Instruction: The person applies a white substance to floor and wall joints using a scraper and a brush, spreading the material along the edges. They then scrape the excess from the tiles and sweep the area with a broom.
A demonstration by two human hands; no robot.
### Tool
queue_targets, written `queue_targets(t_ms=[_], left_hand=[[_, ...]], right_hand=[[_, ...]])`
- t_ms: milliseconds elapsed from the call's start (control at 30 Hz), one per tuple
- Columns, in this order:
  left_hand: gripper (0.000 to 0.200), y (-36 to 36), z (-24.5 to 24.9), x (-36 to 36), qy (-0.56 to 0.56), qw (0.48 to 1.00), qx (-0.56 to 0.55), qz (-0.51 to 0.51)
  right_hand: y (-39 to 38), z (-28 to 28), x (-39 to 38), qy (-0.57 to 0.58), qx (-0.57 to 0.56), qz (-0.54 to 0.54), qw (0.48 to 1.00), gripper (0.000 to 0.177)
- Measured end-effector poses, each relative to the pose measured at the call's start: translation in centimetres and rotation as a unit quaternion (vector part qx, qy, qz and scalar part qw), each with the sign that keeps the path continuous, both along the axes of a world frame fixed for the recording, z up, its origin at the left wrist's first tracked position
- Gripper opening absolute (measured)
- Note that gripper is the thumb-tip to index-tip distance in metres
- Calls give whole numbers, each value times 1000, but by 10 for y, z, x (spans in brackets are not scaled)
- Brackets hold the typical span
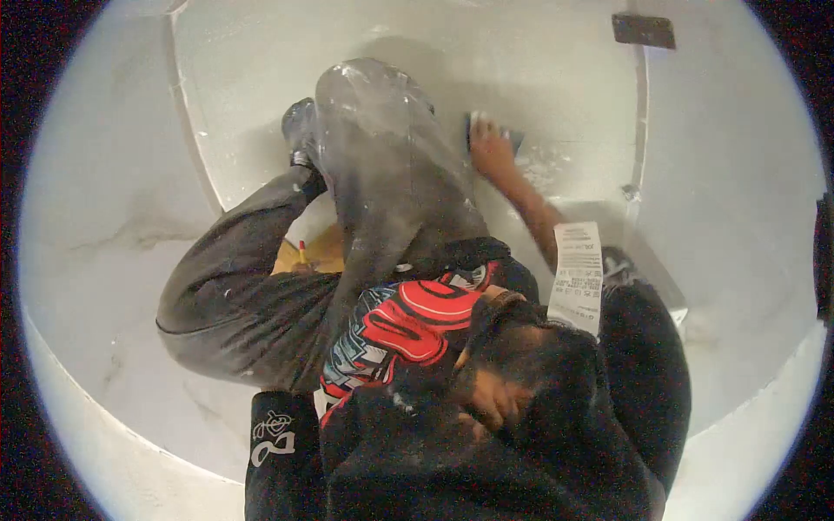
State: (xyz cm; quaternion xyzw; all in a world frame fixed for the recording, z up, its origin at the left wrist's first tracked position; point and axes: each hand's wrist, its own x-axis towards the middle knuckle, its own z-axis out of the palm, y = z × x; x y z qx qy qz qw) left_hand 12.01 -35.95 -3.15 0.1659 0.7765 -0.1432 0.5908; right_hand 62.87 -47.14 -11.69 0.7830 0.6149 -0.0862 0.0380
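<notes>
My right hand [493, 149] is closed on a dark, flat piece of sandpaper [516, 139]. It presses this against the pale panel [556, 82] in front of me, just right of my raised knee. The fingers are slightly blurred, and part of the sheet sticks out on both sides of them. White dust [546, 167] lies on the panel below and to the right of the hand. My left hand does not show; only a black sleeve [276, 443] with white print appears at the lower left.
Dusty dark trousers [382, 165] and a shoe [300, 130] fill the middle left. A small yellow and red stick-like thing [302, 252] is beside my leg. A dark rectangular object [644, 31] lies at the upper right. Seams [641, 122] edge the panel. A white label [577, 273] hangs in view.
</notes>
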Motion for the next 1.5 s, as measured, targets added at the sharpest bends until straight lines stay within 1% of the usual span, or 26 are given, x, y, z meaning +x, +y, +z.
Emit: queue_targets(t_ms=[67,133,200,267,333,400,433,467,533,567,633,700,733,767,833,933,967,1000,1033,1067,1133,1233,1333,1400,1467,1500], left_hand=[[20,10,-14,0,-16,1000,0,-10],[20,17,-27,0,-22,1000,0,-16],[20,35,-34,16,-34,999,2,-23],[21,47,-29,26,-34,999,0,-33],[21,57,-35,35,-38,998,-5,-40],[21,61,-37,30,-35,998,-18,-47],[21,56,-30,19,-30,998,-27,-40],[21,49,-25,9,-25,998,-38,-34],[21,47,-17,5,-14,998,-53,-35],[22,46,-14,10,-10,997,-58,-40],[22,47,-22,5,-10,997,-61,-42],[22,59,-38,13,-24,996,-63,-51],[22,69,-47,20,-29,996,-65,-62],[22,76,-53,28,-30,995,-67,-70],[23,83,-52,41,-32,993,-70,-85],[23,86,-63,36,-33,993,-81,-83],[23,85,-65,35,-33,992,-87,-82],[23,85,-67,35,-33,992,-90,-79],[23,86,-68,33,-35,992,-93,-81],[23,86,-67,32,-35,992,-93,-81],[24,88,-62,30,-33,991,-96,-82],[24,85,-58,31,-32,991,-100,-84],[24,83,-55,30,-28,990,-105,-90],[25,86,-57,32,-26,989,-110,-94],[25,90,-61,34,-29,988,-113,-97],[25,89,-62,35,-31,988,-116,-96]], right_hand=[[-22,9,-21,70,5,-34,997,35],[-33,-28,2,-34,-98,-27,994,51],[-10,-43,78,-98,38,-151,983,48],[31,-9,149,-28,-59,-347,935,43],[42,-44,179,-22,-163,-290,943,42],[43,-84,122,-45,16,-339,939,40],[53,-42,76,-16,5,-319,947,38],[51,-25,32,25,-25,-234,972,41],[34,-77,-26,-11,36,-168,985,44],[22,-80,-26,-3,31,-173,984,44],[-7,-90,-7,14,48,-101,994,42],[-11,-48,53,-29,-50,-332,941,41],[-25,-27,83,-22,-32,-393,919,43],[-72,-88,130,-173,-49,-330,927,44],[-102,-54,168,-166,-97,-463,865,39],[-114,-39,162,-96,-48,-502,858,39],[-130,-72,139,-157,-92,-380,907,38],[-118,-70,97,-195,-83,-383,899,37],[-112,-68,57,-181,-76,-298,934,45],[-89,-34,11,-101,-84,-314,940,47],[-76,-30,-41,-20,-112,-251,961,51],[-81,-23,-9,7,-85,-306,948,48],[-82,-18,56,37,-50,-505,861,43],[-91,-19,76,-42,-102,-454,884,44],[-87,-29,41,18,-67,-463,883,45],[-88,-39,9,-14,-86,-379,921,49]])
